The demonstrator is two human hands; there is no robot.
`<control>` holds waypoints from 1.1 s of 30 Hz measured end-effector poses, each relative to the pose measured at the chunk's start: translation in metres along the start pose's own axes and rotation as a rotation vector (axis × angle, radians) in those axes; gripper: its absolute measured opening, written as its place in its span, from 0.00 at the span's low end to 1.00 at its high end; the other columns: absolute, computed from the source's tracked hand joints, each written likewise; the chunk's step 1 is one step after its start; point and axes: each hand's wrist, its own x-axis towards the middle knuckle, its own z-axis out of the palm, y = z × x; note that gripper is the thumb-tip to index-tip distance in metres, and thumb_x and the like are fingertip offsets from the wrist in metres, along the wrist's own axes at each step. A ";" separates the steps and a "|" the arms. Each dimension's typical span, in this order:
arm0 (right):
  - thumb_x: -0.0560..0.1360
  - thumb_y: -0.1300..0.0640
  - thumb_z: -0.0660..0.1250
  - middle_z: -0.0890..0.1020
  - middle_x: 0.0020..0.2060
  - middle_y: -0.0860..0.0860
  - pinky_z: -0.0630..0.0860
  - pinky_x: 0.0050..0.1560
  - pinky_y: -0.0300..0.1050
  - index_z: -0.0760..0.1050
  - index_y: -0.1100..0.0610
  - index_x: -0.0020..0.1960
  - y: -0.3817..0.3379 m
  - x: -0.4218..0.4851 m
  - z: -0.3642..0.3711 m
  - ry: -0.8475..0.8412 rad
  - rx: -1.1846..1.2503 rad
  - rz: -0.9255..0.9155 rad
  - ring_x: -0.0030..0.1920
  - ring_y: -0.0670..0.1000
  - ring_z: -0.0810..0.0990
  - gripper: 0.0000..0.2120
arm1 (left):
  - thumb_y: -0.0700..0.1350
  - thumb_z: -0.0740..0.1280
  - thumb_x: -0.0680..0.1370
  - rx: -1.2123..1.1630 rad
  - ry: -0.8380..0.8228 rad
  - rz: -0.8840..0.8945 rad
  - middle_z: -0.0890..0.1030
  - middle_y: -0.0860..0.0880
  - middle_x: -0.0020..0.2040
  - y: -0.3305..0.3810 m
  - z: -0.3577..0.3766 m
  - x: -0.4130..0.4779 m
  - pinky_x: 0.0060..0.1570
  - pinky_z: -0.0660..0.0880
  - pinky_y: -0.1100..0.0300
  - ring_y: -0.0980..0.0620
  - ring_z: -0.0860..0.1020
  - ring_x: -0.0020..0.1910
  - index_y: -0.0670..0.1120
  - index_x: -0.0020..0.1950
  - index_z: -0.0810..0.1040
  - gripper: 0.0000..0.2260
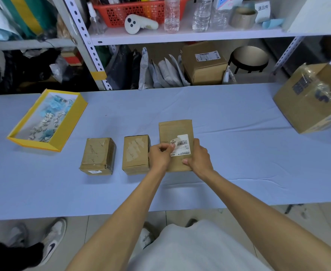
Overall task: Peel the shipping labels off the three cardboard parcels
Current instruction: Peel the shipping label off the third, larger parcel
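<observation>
Tearing threatened if pulled hastily: the left hand (159, 153) pinched the lifted corner of the white printed shipping label (182, 144) on the flat brown cardboard parcel (175, 128), rightmost of three toward the near edge of the tabletop (229, 118), while the right hand (198, 156) gripped that parcel.

Brown parcels (135, 154) (white barcoded label (182, 145)), yellow tray (31, 142)

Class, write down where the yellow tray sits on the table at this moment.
In the head view, the yellow tray lies on the left side of the table, behind and left of the leftmost parcel, apart from it.
</observation>
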 end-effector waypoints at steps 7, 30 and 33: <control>0.68 0.65 0.73 0.78 0.53 0.58 0.74 0.43 0.47 0.63 0.59 0.62 -0.001 0.000 0.001 -0.004 -0.010 -0.008 0.51 0.59 0.78 0.28 | 0.43 0.73 0.74 -0.056 -0.065 -0.032 0.80 0.52 0.37 0.001 -0.004 -0.002 0.40 0.71 0.67 0.57 0.78 0.39 0.40 0.44 0.83 0.06; 0.72 0.65 0.71 0.79 0.56 0.55 0.78 0.52 0.48 0.38 0.45 0.78 -0.001 -0.004 -0.004 -0.061 0.012 -0.043 0.52 0.56 0.79 0.52 | 0.37 0.71 0.75 -0.013 -0.093 0.189 0.63 0.47 0.76 -0.003 -0.009 -0.010 0.41 0.61 0.86 0.89 0.64 0.41 0.37 0.44 0.80 0.03; 0.71 0.65 0.72 0.80 0.55 0.54 0.76 0.49 0.45 0.39 0.45 0.79 0.001 -0.006 -0.006 -0.071 0.046 -0.050 0.50 0.54 0.79 0.51 | 0.38 0.71 0.74 -0.020 -0.105 0.186 0.63 0.48 0.76 -0.005 -0.009 -0.006 0.43 0.64 0.83 0.87 0.66 0.42 0.40 0.43 0.80 0.02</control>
